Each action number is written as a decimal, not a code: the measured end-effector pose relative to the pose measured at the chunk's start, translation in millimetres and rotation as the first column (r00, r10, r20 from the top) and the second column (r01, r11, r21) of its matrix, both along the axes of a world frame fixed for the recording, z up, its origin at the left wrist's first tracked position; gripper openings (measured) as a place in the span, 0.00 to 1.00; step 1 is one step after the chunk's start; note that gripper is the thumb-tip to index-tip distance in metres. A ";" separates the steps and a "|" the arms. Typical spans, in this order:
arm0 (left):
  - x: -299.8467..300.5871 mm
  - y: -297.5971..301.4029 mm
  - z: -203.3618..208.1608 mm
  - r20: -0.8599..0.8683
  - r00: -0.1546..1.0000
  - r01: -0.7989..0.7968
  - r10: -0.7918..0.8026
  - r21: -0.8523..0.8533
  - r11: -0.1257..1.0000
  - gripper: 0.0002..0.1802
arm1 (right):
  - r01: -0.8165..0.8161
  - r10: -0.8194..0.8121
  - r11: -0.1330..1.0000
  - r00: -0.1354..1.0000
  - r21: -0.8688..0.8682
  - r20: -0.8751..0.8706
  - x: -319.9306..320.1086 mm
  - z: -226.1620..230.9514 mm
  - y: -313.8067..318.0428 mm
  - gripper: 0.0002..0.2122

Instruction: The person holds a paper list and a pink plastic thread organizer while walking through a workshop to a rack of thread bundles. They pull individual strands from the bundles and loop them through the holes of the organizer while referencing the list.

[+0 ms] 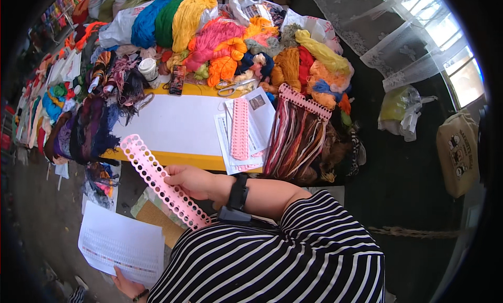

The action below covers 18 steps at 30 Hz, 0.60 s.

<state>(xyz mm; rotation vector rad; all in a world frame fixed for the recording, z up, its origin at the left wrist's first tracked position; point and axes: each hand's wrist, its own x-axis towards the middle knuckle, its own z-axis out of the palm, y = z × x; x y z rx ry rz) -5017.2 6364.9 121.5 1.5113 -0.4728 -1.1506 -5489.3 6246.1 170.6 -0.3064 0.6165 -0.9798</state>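
Note:
My right hand (193, 180), with a black watch on its wrist, is closed around a long pink plastic strip full of round holes (157, 176), held slanted in front of my striped shirt. Low at the left, my left hand (126, 285) grips the bottom edge of a white printed sheet with rows of small coloured marks (121, 242). A second pink holed strip (240, 129) lies on white papers (258, 126) on the yellow table (181, 159). A third pink strip (304, 100) carries many hanging threads.
Heaps of coloured yarn skeins (225, 41) cover the table's far side. Scissors (234, 88), a paper cup (149, 70) and a phone (177, 79) lie near them. Dark thread bundles (86, 133) hang at the left edge. A plastic bag (401, 112) and a beige bag (461, 151) sit at the right.

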 end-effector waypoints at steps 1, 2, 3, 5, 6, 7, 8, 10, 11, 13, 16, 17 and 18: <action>1.8 0.5 -4.3 0.136 0.988 0.080 -0.072 -0.056 0.995 0.27 | -0.011 0.011 1.000 1.000 -0.002 0.007 -5.0 -3.3 -3.2 0.05; 3.4 2.5 -8.7 0.208 0.974 0.112 -0.092 -0.083 0.990 0.23 | -0.019 0.019 1.000 0.999 -0.018 -0.045 -10.7 -6.3 -5.8 0.05; -2.2 0.0 -9.1 0.279 0.953 0.149 -0.115 -0.104 0.983 0.20 | -0.032 0.028 0.999 0.995 -0.037 -0.097 -15.8 -9.5 -10.2 0.05; -45.2 -14.5 13.6 0.191 0.980 0.043 -0.046 0.018 0.999 0.17 | -0.051 0.048 0.998 0.992 -0.028 -0.114 -23.3 -18.2 -14.5 0.04; -47.0 -11.6 10.3 0.296 0.953 0.088 -0.069 -0.052 0.995 0.16 | -0.060 0.057 0.998 0.988 -0.018 -0.146 -27.9 -22.1 -16.3 0.03; -59.4 -13.3 14.4 0.397 0.914 0.139 -0.082 -0.116 0.984 0.16 | -0.062 0.060 0.998 0.982 -0.004 -0.180 -32.5 -22.8 -16.9 0.02; -73.2 -17.9 16.4 0.249 0.968 0.026 0.001 -0.105 0.994 0.16 | -0.089 0.086 0.996 0.981 -0.007 -0.174 -34.5 -23.5 -19.1 0.02; -95.1 -20.8 27.5 0.088 0.992 -0.084 0.093 -0.100 0.991 0.15 | -0.088 0.079 0.996 0.964 -0.024 -0.254 -36.7 -20.0 -25.8 0.01; -100.3 -18.7 30.1 0.094 0.988 -0.111 0.121 -0.103 0.988 0.15 | -0.115 0.105 0.993 0.963 -0.027 -0.248 -38.1 -19.6 -29.1 0.01; -106.1 -16.7 33.2 0.091 0.989 -0.106 0.113 -0.083 0.991 0.15 | -0.142 0.119 0.988 0.957 -0.069 -0.266 -39.2 -20.8 -35.8 0.01; -104.0 -8.1 26.8 0.091 0.984 -0.140 0.151 -0.111 0.984 0.14 | -0.195 0.179 0.980 0.952 -0.039 -0.249 -35.2 -23.0 -45.2 0.01; -101.6 -3.7 24.8 0.096 0.980 -0.164 0.175 -0.111 0.980 0.14 | -0.210 0.199 0.977 0.949 -0.023 -0.244 -32.5 -23.6 -47.7 0.01; -102.4 -1.3 23.2 0.092 0.979 -0.172 0.183 -0.114 0.978 0.15 | -0.215 0.205 0.977 0.950 -0.015 -0.238 -30.8 -21.2 -49.2 0.02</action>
